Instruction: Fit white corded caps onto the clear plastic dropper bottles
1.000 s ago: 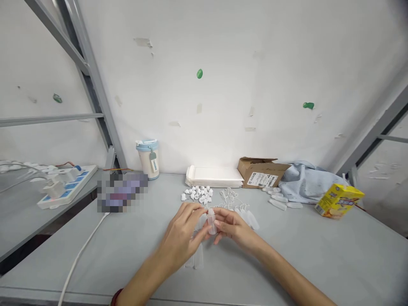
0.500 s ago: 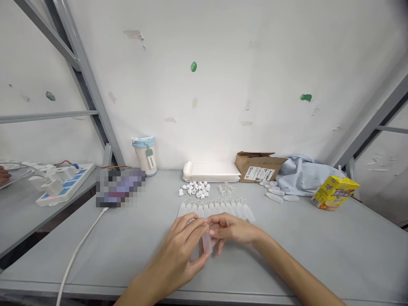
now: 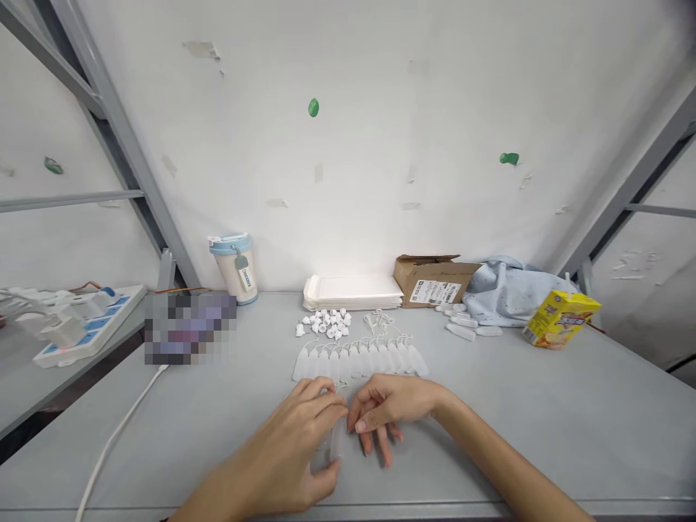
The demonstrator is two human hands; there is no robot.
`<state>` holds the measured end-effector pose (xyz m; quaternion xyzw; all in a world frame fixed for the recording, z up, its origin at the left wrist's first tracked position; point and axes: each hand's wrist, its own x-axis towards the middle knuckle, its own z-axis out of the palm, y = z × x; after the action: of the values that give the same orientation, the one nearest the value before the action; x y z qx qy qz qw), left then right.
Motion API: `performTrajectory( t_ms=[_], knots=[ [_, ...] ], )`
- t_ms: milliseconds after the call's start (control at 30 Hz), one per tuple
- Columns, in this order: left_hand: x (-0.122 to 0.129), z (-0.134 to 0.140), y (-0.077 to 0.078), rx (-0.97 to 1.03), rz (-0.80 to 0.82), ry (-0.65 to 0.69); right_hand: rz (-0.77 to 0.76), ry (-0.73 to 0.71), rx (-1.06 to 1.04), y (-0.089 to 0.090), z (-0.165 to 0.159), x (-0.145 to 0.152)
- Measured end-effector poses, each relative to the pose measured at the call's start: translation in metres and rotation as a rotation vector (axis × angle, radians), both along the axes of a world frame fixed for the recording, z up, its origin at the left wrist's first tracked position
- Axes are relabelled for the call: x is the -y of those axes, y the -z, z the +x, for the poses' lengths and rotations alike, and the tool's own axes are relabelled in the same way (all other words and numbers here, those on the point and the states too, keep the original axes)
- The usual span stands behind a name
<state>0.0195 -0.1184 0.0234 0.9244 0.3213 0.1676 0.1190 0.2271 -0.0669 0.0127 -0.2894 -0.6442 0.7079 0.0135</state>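
Note:
Near the front of the grey table, my left hand is closed around a translucent plastic tube, fingers at its far end and thumb at its near end. A small white loop shows just beyond those fingertips. My right hand is just right of the tube, fingers loosely bent and apart, with nothing visible in them. Beyond both hands lies a row of similar translucent tubes with looped strings. Behind the row are a pile of small white caps and a few loose white loops.
White flat boxes, an open cardboard box and a blue cloth line the wall. Loose tubes and a yellow box are at right. A cup, blurred device, white cable and power strip are at left.
My right hand has come away from the tube, and its fingers have loosened. My left hand has lowered the tube slightly toward the front edge. The view has shifted a little.

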Motion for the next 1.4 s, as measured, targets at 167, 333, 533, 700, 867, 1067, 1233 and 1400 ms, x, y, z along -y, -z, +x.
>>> performTrajectory(
  t_ms=[167, 333, 533, 700, 867, 1067, 1233, 1400],
  knots=[
    [-0.003, 0.001, 0.003, -0.010, -0.044, 0.019, 0.000, 0.032, 0.009, 0.005, 0.001, -0.003],
    [-0.004, 0.002, 0.006, -0.005, -0.045, -0.012, -0.003, 0.068, 0.003, 0.008, 0.001, -0.004],
    [-0.003, 0.001, 0.010, -0.019, -0.033, -0.038, -0.018, 0.080, 0.002, 0.010, 0.000, -0.004],
    [-0.004, -0.004, 0.011, -0.009, -0.010, -0.040, -0.001, 0.093, 0.006, 0.009, 0.000, -0.004],
    [-0.005, -0.010, 0.013, 0.039, -0.012, -0.043, 0.007, 0.096, 0.013, 0.009, 0.001, -0.005],
    [-0.009, -0.013, 0.009, 0.063, -0.040, -0.047, 0.052, 0.122, 0.003, -0.006, 0.020, -0.008],
    [-0.028, -0.005, -0.002, 0.091, -0.080, -0.024, 0.203, 0.302, -0.030, -0.021, 0.048, -0.016],
    [-0.074, 0.015, -0.006, 0.099, -0.030, -0.084, 0.690, 0.796, 0.264, -0.015, 0.074, -0.034]
  ],
)
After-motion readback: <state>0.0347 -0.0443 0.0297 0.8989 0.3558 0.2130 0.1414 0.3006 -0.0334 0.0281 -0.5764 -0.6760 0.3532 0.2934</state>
